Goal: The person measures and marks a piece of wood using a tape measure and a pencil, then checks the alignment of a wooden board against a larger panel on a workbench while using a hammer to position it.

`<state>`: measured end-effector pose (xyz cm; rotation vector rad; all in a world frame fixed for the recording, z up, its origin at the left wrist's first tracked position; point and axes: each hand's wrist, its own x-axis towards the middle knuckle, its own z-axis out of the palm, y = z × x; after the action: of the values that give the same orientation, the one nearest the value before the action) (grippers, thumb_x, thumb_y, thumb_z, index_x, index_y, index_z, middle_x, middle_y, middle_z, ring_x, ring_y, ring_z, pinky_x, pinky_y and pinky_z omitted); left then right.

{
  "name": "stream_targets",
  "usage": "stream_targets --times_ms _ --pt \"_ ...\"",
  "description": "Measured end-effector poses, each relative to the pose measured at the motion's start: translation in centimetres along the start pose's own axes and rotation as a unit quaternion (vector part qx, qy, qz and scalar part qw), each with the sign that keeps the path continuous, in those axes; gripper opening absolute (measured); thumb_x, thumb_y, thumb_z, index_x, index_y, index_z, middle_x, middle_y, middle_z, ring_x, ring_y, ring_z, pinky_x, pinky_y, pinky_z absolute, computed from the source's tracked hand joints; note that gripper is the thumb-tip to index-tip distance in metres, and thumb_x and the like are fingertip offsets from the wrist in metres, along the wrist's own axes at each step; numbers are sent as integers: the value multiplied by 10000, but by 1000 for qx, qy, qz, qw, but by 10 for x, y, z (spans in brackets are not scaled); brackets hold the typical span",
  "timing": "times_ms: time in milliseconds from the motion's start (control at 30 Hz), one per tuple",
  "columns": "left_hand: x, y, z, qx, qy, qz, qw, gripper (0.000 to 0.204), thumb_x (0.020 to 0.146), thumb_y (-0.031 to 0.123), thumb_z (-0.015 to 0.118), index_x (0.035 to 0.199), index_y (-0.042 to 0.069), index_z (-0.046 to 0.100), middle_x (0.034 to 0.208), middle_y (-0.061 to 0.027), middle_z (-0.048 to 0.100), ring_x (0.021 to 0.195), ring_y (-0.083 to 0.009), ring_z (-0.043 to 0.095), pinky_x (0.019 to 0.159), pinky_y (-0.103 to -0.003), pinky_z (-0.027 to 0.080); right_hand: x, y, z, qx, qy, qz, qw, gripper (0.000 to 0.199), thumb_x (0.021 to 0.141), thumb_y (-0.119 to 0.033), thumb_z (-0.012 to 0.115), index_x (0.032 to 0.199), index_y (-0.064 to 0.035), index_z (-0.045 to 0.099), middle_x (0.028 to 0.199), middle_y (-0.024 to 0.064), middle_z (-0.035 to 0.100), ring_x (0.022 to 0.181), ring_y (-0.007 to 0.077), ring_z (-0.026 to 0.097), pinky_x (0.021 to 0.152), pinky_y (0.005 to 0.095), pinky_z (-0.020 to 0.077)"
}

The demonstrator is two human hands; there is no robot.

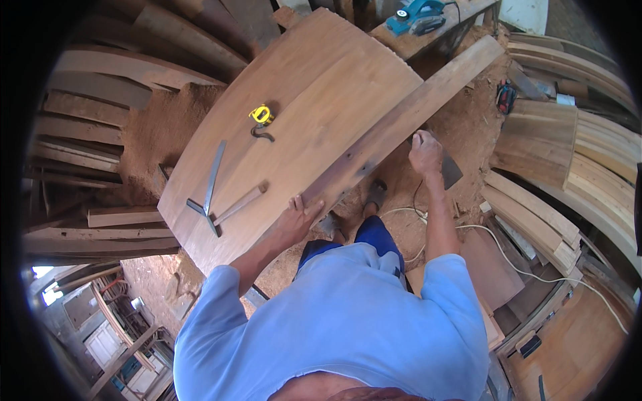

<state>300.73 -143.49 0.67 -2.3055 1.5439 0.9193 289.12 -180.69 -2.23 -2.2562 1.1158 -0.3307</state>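
Note:
A large wooden panel (314, 87) lies in front of me, with a long narrow plank (408, 123) along its right edge. My left hand (299, 219) grips the plank at its near end, its fingertips on the wood. Beside the plank's right edge, my right hand (426, 154) is closed on something dark and thin that I cannot make out. Towards the panel's middle sits a yellow tape measure (263, 115) with a dark strap. A dark metal tool with a long blade, like a square or bevel (212, 180), rests at the left beside a short wooden stick (241, 204).
A teal power planer (414, 17) stands on a bench at the far side. Boards (535, 207) are stacked at right, with more timber (87, 127) at left. A pale cable (508, 257) crosses the right side. Sawdust (160, 134) covers the ground.

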Motion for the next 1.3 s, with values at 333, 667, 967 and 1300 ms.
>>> stream_targets --times_ms 333,667,967,1300 --pt "8 -14 23 7 58 32 998 561 946 167 426 1479 333 372 1128 -346 499 1007 -451 605 724 -468 547 -132 -62 57 32 -16 -63 997 260 932 -202 518 1019 5 650 951 245 673 912 413 645 832 488 503" --pt "5 -15 19 22 99 72 992 491 970 215 412 1454 296 425 1044 -289 588 873 -394 647 711 -441 534 -240 -131 85 -29 -104 -124 986 250 926 -190 536 1046 21 596 913 235 638 884 405 611 800 497 484" --pt "11 -18 22 14 93 74 993 464 989 198 393 1437 312 437 851 -173 653 825 -339 665 655 -449 520 -283 -149 101 -50 -127 -220 966 181 899 -173 556 926 4 585 882 233 624 852 401 605 781 503 478" --pt "10 -15 22 11 143 65 987 388 975 226 410 1341 259 538 844 -97 710 855 -284 703 727 -400 525 -322 -167 118 31 -151 -214 965 154 877 -159 576 868 -8 602 823 225 636 795 410 621 720 506 499"
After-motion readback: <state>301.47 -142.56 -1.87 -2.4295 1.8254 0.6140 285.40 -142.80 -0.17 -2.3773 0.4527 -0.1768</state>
